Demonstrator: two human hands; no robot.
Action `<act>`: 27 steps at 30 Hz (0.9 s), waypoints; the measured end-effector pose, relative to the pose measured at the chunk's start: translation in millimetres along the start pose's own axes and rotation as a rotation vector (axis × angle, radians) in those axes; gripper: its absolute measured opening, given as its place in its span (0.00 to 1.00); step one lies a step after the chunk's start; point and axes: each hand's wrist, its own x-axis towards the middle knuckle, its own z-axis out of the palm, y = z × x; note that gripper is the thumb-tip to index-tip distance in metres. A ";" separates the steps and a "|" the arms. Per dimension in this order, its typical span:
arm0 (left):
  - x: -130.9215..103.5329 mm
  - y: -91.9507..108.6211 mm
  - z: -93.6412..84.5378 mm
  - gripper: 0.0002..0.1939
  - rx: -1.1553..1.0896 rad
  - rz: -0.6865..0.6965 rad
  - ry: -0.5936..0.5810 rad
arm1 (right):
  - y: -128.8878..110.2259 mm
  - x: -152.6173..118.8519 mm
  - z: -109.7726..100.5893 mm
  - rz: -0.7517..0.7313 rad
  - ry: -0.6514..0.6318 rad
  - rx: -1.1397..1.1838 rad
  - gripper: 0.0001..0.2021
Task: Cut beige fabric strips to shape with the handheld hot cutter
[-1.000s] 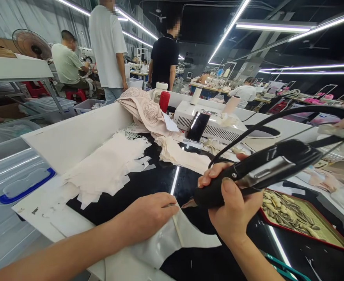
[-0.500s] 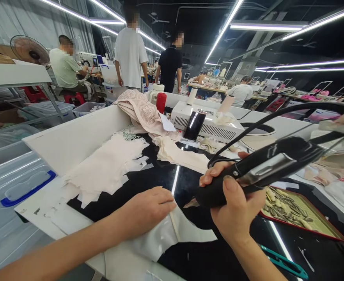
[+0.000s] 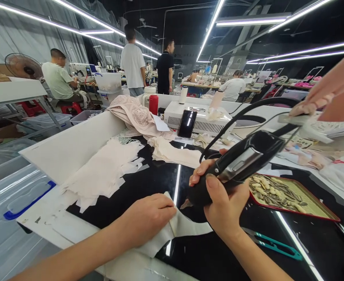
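Contact risk, near side.
Right hand [image 3: 226, 205] grips black tool [image 3: 242, 158]; left hand [image 3: 151, 216] pinches pale fabric [image 3: 189, 229]; tool slippage could mar it.

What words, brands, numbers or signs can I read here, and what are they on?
Nothing is clearly readable.
Black handheld tool with a silver metal plate: any marking is too blurred.
Pale piece with dark characters, at right: too blurred.
Small white sign with a triangle, on the grey column: any words are too small.
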 end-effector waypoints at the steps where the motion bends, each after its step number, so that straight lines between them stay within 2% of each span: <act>1: -0.8 -0.4 0.4 0.10 -0.006 0.003 0.010 | 0.6 0.1 1.6 -0.001 -0.002 0.005 0.17; 16: -4.1 0.4 4.1 0.11 0.034 0.005 0.043 | 7.1 -2.5 8.3 0.002 -0.011 -0.023 0.14; 27: -5.0 -0.1 3.4 0.12 0.009 0.012 0.035 | -4.2 -6.3 -0.3 0.006 0.004 -0.018 0.15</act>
